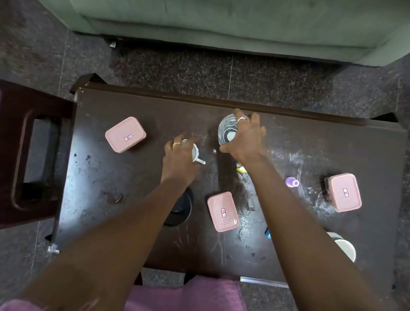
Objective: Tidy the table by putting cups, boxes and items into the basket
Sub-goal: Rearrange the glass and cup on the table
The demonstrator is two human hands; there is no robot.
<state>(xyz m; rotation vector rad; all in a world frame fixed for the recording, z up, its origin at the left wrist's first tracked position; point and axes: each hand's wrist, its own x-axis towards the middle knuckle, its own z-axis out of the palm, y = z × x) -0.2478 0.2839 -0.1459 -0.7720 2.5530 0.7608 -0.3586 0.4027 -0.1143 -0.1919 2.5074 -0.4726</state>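
On the dark wooden table (pixel 110 170), my left hand (pixel 179 161) is closed over a small white cup (pixel 196 153) whose handle sticks out to the right. My right hand (pixel 245 138) reaches over a clear glass (pixel 226 131) near the far edge, fingers curled around its rim. Three pink lidded boxes lie on the table: one at the left (pixel 125 138), one at the centre front (pixel 223 211), one at the right (pixel 344 192). No basket is in view.
A black round lid (pixel 180 207) lies under my left forearm. A small purple bottle (pixel 292 182), a yellow item (pixel 241 169), a blue item (pixel 268 233) and a white cup (pixel 344 248) sit at the right. A wooden stool (pixel 22 157) stands at the left, a green sofa (pixel 215 10) beyond.
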